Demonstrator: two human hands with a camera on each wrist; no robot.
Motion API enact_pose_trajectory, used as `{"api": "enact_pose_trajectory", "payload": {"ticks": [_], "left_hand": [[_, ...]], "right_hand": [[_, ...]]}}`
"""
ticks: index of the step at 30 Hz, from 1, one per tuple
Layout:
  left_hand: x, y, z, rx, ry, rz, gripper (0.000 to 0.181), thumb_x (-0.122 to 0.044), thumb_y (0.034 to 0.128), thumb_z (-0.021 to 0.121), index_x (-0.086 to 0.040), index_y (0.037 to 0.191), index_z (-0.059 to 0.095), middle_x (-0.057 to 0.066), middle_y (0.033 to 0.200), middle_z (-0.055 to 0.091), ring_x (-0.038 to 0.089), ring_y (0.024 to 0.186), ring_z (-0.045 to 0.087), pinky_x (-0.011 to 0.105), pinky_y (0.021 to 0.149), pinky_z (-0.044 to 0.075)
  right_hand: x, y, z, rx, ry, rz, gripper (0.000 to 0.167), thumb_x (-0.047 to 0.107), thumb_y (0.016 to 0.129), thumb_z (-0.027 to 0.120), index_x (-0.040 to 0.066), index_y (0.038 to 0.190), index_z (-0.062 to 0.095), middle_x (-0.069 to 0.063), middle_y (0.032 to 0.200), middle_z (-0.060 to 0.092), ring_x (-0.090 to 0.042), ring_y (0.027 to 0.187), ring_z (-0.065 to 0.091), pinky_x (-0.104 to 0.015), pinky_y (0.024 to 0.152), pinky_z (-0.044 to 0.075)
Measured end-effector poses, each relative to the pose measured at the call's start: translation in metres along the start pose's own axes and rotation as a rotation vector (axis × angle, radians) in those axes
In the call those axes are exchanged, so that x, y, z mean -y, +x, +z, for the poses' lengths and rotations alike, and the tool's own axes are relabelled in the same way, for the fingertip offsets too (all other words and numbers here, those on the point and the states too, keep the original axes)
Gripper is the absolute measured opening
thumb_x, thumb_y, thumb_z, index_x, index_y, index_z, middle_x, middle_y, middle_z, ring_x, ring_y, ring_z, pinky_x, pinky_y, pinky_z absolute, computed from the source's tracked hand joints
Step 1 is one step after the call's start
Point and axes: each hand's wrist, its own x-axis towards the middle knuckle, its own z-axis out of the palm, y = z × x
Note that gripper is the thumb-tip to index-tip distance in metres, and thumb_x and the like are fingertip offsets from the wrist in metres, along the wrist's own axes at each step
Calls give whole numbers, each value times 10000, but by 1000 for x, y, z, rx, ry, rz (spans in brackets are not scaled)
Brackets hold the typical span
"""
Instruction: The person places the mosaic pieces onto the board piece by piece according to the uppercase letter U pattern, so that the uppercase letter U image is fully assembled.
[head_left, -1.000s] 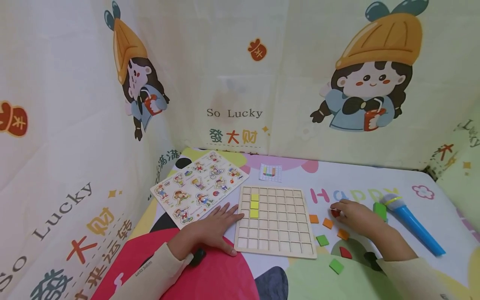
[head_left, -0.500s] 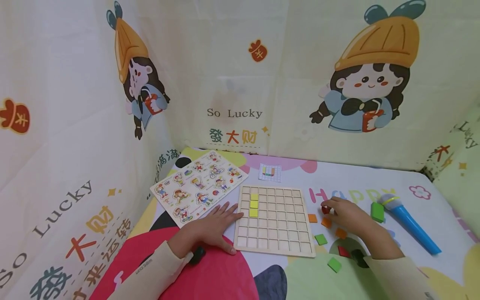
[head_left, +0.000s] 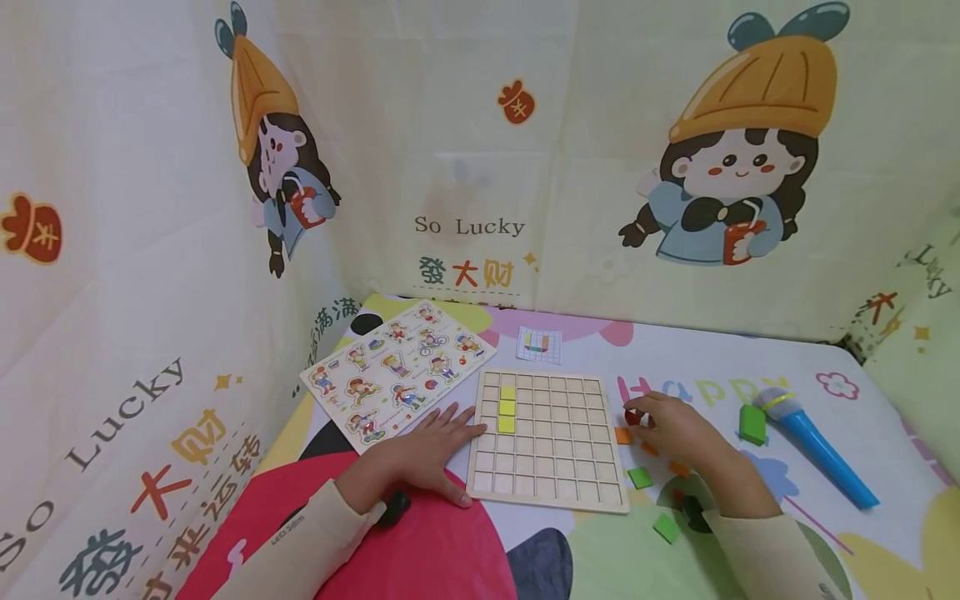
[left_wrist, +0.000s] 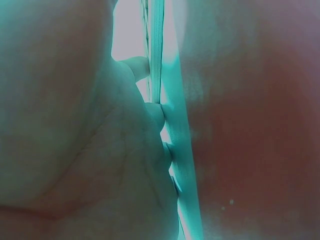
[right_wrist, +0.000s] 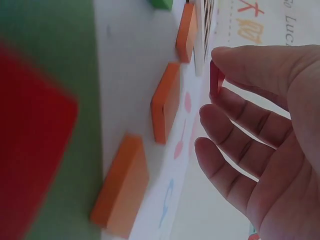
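Note:
My right hand (head_left: 678,427) pinches a small red tile (right_wrist: 215,80) between thumb and forefinger, just right of a wooden grid board (head_left: 555,482). The other fingers are loosely bent. Three yellow tiles (head_left: 507,408) fill part of one column near the board's left side. With fingers spread, my left hand (head_left: 429,460) rests on the table, its fingertips at the board's left edge. In the left wrist view, the palm hides most of the scene. Orange tiles (right_wrist: 166,102) lie under and beside the right hand, with green tiles (head_left: 665,527) nearer the front.
A picture puzzle board (head_left: 397,375) lies at the back left. Behind the grid board is a small pattern card (head_left: 538,345). A green block (head_left: 752,424) and a blue toy microphone (head_left: 825,454) lie on the right. Another red tile (right_wrist: 30,145) sits near the right wrist.
My right hand has moved left with the red tile, from near the green block toward the board's right edge. The left hand has stayed in place.

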Motion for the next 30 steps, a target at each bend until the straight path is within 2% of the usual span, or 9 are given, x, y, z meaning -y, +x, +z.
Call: {"api": "enact_pose_trajectory", "payload": {"ticks": [5,11,20,30], "left_hand": [[1,1,0,1,-3,-1,1078,-716,693,703,-259,1555,245,22,1624,99,290,1476,-2,503,1161,63],[3,2,2,0,1,-2,1081,-720,691,701,-272,1557,235,10,1626,90,281,1477,-8,500,1161,63],[1,1,1,2,2,-8,1078,-704,694,712,-264,1557,239,17,1625,94,285,1477,-5,499,1162,66],[0,1,1,2,5,-8,1073,-701,697,712,-261,1556,243,23,1624,101,288,1477,0,502,1161,68]], "right_hand": [[9,4,4,-3,-7,9,310,156,855,747,74,1147,683,7,994,597,-170,808,540,-310,680,505],[15,7,11,-26,1,-25,258,140,859,736,92,1111,706,27,964,588,-148,775,522,-326,687,489],[26,15,17,-15,8,7,335,187,833,781,87,1143,701,17,1001,623,-156,811,542,-314,717,510],[38,19,21,-57,6,-96,308,137,830,770,72,1122,698,16,956,616,-134,772,540,-332,716,512]]}}
